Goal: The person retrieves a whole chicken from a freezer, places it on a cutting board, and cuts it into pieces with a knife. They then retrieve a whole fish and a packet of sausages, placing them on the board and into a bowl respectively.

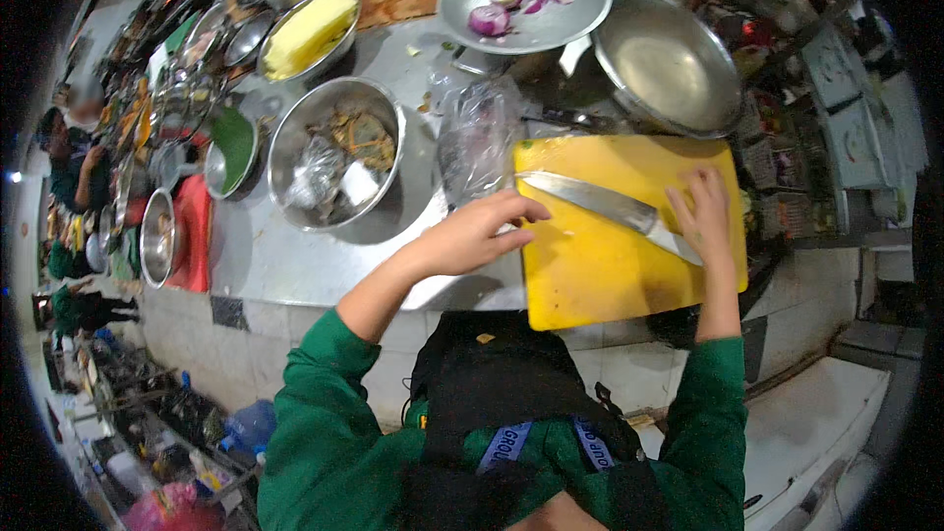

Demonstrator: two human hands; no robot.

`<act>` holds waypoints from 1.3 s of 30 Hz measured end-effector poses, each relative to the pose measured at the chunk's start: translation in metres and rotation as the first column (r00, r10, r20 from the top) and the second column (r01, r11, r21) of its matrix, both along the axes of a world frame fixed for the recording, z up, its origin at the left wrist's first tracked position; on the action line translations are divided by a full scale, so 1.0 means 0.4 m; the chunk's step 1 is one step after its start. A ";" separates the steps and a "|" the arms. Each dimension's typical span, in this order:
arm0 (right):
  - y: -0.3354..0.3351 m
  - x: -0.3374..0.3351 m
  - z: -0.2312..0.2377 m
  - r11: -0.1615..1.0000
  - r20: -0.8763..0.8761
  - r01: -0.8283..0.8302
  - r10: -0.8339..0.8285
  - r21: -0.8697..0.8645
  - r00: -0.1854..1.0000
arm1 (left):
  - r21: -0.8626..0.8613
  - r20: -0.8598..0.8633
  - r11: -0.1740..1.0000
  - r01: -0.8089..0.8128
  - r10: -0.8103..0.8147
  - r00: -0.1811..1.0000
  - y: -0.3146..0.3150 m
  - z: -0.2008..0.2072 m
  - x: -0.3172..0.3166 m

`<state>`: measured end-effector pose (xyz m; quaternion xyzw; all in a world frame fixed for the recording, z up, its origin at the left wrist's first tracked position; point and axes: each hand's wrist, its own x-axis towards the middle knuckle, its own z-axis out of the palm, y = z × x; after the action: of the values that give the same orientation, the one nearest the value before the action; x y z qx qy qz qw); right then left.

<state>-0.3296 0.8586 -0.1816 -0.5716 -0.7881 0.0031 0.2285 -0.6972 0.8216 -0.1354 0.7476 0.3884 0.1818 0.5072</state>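
A yellow cutting board (pixel 580 275) lies at the table's near edge, in front of me. Across it rests a chef's knife (pixel 595 197) with a white handle, its tip toward the left. My left hand (pixel 482 233) is at the board's left edge, fingers apart and nothing in them. Fingers spread, my right hand (pixel 705 211) is over the board's right side, just beyond the knife's handle, which it does not grip. Beside the board's upper left corner is a clear plastic bag (pixel 480 128).
A metal bowl (pixel 278 147) with scraps and crumpled plastic stands left. Beyond the board are a wide bowl (pixel 457 0) with cut red onion and an empty-looking metal basin (pixel 723 88). A yellow block (pixel 313 31) fills another bowl. Other people (pixel 79 162) stand far left.
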 end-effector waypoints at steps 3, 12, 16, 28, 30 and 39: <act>0.230 -0.030 0.021 0.997 -0.022 -0.074 0.075 0.027 0.997 | 0.323 0.036 0.939 0.115 -0.134 0.990 0.024 -0.011 0.094; 0.672 0.125 -0.256 0.681 0.628 0.478 -0.033 -0.555 0.778 | 0.132 0.144 0.986 -0.098 0.079 0.986 0.008 -0.090 -0.032; 0.645 0.064 -0.230 0.788 0.416 0.561 -0.435 -0.252 0.798 | 0.387 0.148 0.922 0.014 -0.077 0.986 0.113 -0.121 0.130; 0.244 0.099 -0.095 0.996 0.247 -0.057 0.072 -0.065 0.966 | 0.300 -0.523 0.948 -0.109 0.260 0.812 0.613 -0.216 0.696; 0.207 0.134 -0.074 0.986 0.161 -0.168 0.165 0.006 0.973 | 0.318 -0.520 0.945 -0.075 0.240 0.820 0.620 -0.240 0.720; 0.193 0.039 -0.067 0.943 -0.552 -0.323 0.230 -0.075 0.801 | 0.696 -0.109 0.671 -0.257 0.452 0.885 0.483 -0.192 0.559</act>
<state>-0.3138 0.9357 -0.2082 -0.4431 -0.7646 0.2616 0.3880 -0.4735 1.0149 -0.2121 0.8043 0.5029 0.2991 0.1037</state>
